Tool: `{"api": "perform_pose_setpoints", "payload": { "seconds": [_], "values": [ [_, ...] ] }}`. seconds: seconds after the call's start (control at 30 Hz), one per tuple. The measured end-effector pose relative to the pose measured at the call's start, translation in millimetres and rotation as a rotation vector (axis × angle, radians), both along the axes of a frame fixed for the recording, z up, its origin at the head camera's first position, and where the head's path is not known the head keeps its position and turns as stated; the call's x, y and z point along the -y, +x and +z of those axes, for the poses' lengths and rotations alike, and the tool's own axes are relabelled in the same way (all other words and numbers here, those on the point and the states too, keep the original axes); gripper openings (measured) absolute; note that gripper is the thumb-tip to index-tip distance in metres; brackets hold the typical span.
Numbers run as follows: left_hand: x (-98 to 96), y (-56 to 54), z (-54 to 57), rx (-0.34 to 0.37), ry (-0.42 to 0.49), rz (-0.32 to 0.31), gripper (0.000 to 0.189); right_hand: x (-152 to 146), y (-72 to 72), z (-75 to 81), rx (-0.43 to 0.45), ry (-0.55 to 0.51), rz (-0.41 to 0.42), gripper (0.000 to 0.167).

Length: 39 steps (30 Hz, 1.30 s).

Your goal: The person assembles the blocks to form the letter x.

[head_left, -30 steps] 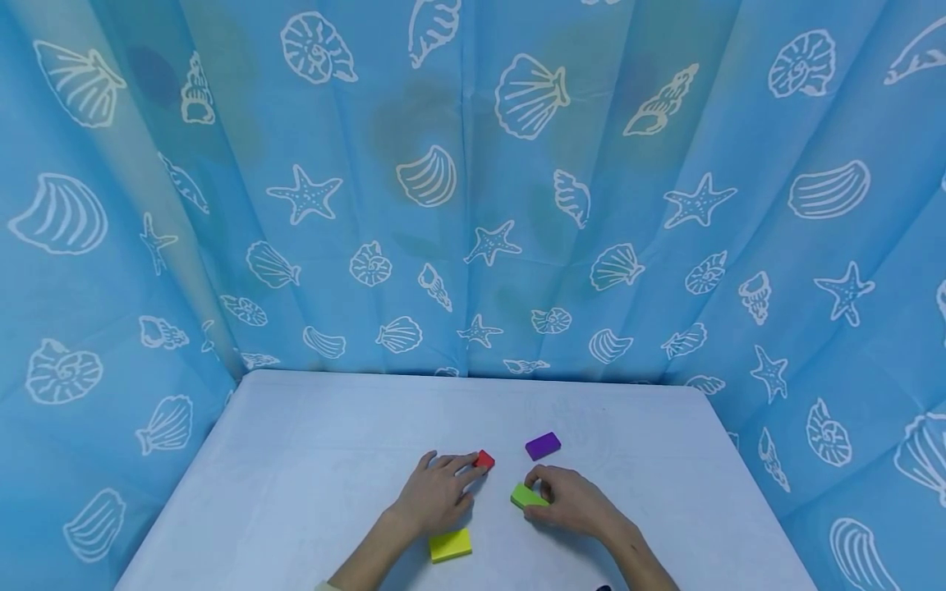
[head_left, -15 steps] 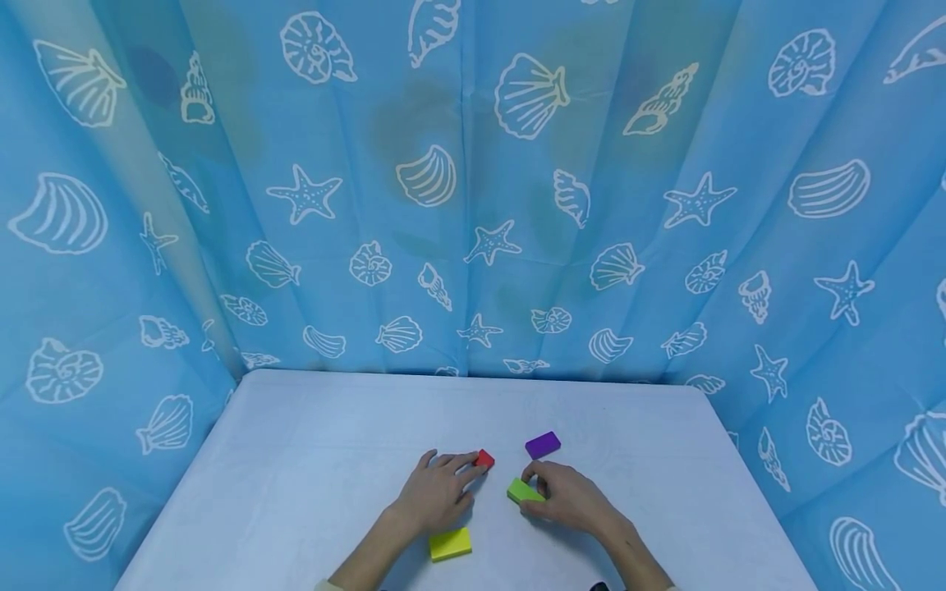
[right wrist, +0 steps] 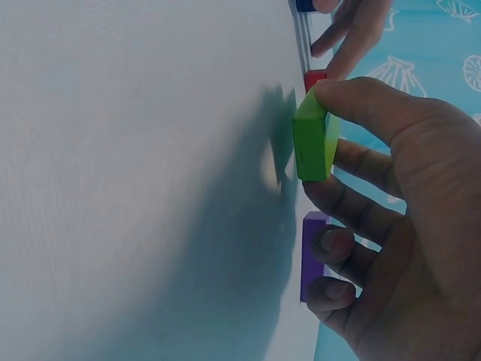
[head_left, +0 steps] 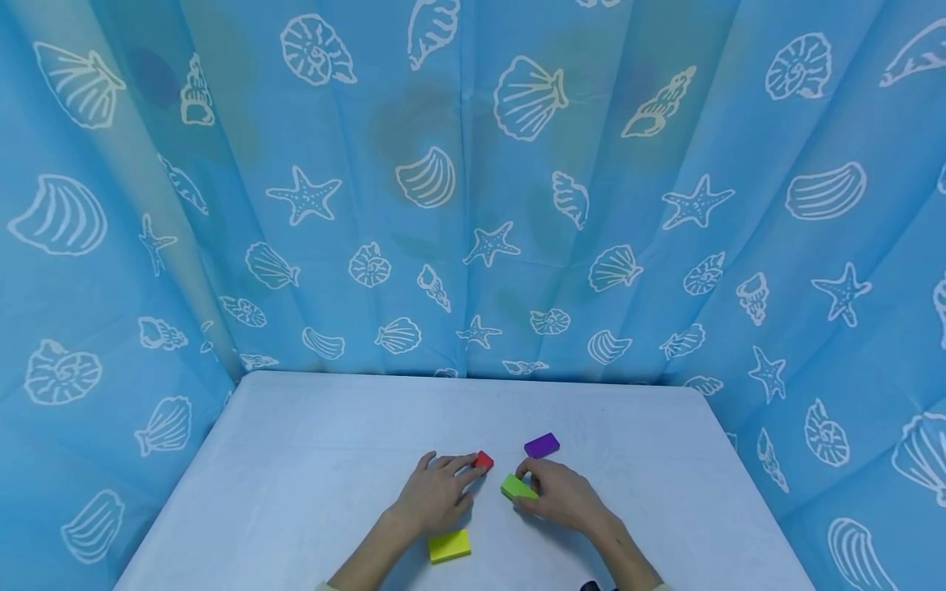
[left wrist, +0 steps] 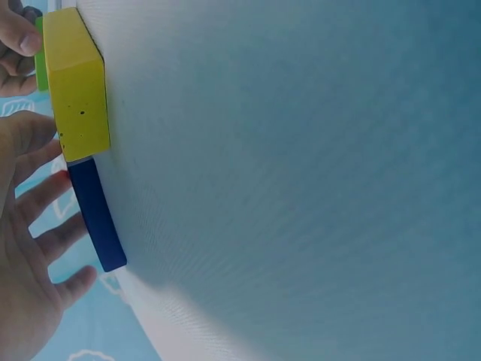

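Observation:
In the head view, my right hand [head_left: 563,492] pinches a green block [head_left: 517,486] between thumb and fingers. The right wrist view shows the thumb on one end of it and a finger on the other; whether it touches the table I cannot tell. My left hand [head_left: 432,497] lies palm down with fingers spread, its fingertips at a small red block [head_left: 484,461] that they partly cover. A dark blue block [left wrist: 98,214] shows beside the left fingers in the left wrist view; from the head it is hidden. Near the left wrist lies a yellow block [head_left: 449,547].
A purple block [head_left: 542,446] lies just beyond my right hand. All of this is on a white-covered table [head_left: 332,427]. Blue curtains [head_left: 473,205] with white shell prints surround the table's back and sides.
My right hand has shifted slightly left with the green block, bringing it closer to the red block. The left hand and the other blocks stay in place.

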<state>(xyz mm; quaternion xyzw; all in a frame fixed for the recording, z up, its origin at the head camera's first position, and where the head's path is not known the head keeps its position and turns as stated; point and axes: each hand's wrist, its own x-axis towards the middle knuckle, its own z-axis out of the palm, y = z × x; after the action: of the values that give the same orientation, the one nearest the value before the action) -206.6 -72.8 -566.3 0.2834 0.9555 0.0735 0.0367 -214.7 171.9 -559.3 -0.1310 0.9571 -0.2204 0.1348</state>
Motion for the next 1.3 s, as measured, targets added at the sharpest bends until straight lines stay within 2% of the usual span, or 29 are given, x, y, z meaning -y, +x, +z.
{"api": "perform_pose_setpoints", "payload": {
  "seconds": [0.6,1.0,1.3],
  "values": [
    [0.3,-1.4,-2.8,0.008,0.000,0.008,0.049,15,-4.2,-2.2,-0.036,0.017,-0.033,0.040],
    [0.1,-2.0,-4.6,0.004,0.013,0.009,0.050,18,-8.2,-1.2,-0.068,0.011,-0.009,0.039],
    [-0.5,-2.1,-5.5,-0.006,0.008,0.008,0.050,22,-12.7,-5.0,-0.059,0.027,-0.016,0.039]
  ]
}}
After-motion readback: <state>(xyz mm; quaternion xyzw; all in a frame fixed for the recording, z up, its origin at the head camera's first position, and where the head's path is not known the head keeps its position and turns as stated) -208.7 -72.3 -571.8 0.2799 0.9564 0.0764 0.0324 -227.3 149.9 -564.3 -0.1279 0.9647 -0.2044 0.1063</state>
